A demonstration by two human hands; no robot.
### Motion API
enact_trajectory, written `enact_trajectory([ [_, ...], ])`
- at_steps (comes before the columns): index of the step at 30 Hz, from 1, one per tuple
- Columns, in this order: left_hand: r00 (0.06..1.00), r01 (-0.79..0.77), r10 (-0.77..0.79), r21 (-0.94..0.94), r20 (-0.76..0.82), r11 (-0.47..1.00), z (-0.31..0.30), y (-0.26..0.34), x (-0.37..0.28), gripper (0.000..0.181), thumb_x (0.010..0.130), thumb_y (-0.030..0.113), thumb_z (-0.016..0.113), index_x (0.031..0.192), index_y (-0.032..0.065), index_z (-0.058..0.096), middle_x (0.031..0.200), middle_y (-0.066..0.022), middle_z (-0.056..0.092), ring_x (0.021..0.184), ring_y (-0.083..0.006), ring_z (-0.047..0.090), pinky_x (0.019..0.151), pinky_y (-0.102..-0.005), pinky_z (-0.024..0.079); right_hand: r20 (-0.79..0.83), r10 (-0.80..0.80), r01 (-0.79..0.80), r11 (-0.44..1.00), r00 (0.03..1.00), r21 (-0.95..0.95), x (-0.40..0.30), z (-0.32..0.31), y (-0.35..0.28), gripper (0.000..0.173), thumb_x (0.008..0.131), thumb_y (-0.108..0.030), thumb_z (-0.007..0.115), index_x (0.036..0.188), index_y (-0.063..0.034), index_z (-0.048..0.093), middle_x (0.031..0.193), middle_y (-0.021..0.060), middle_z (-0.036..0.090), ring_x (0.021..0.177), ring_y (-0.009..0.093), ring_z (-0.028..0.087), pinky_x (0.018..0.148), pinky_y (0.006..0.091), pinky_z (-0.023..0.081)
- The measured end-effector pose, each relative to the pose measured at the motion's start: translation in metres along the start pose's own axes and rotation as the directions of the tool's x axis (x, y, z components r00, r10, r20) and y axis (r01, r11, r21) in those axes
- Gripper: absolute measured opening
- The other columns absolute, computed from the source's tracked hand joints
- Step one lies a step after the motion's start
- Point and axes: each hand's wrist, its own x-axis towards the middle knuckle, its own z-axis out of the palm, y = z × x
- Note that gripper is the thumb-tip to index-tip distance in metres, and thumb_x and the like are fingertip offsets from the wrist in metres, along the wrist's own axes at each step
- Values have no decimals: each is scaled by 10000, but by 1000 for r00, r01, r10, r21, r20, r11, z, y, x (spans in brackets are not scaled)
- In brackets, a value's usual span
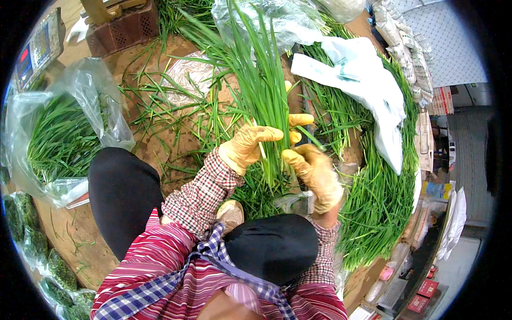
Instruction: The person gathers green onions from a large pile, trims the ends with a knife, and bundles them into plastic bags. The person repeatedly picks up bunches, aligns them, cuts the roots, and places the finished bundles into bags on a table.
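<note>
A bunch of long green leaves, likely garlic chives, stands upright before me. My left hand, in a yellow rubber glove, is closed around its lower part, thumb across the front and yellow fingertips showing at the right side. My right hand, also gloved and slightly blurred, is at the right of the stem ends, thumb and fingers bent towards the stalks; whether it pinches a stalk is unclear. Loose leaves lie scattered on the brown ground, and a heap of cut greens lies below the bunch.
A large pile of greens curves along the right, partly under a white plastic bag. At left stands an open clear bag of greens. A brown plastic crate is at upper left, and packed bags line the lower left.
</note>
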Motion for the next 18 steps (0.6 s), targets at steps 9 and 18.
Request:
enact_trajectory([
  [9, 994, -15, 16, 14, -104, 1000, -16, -23, -4, 739, 666, 127, 773, 1309, 36, 422, 1171, -116, 587, 886, -175, 630, 823, -333, 510, -506, -335, 381, 924, 795, -13, 33, 1, -18, 307, 729, -150, 735, 988, -15, 641, 852, 98, 578, 841, 217, 536, 746, 323, 433],
  [18, 949, -104, 106, 24, -297, 994, -15, -40, -4, 436, 754, 75, 707, 1166, 17, 576, 1046, -86, 652, 913, -169, 638, 853, -297, 502, -634, -83, 478, 732, 769, 485, 31, 28, -6, 118, 870, -95, 622, 923, 8, 599, 879, 52, 604, 691, 78, 536, 573, 214, 426],
])
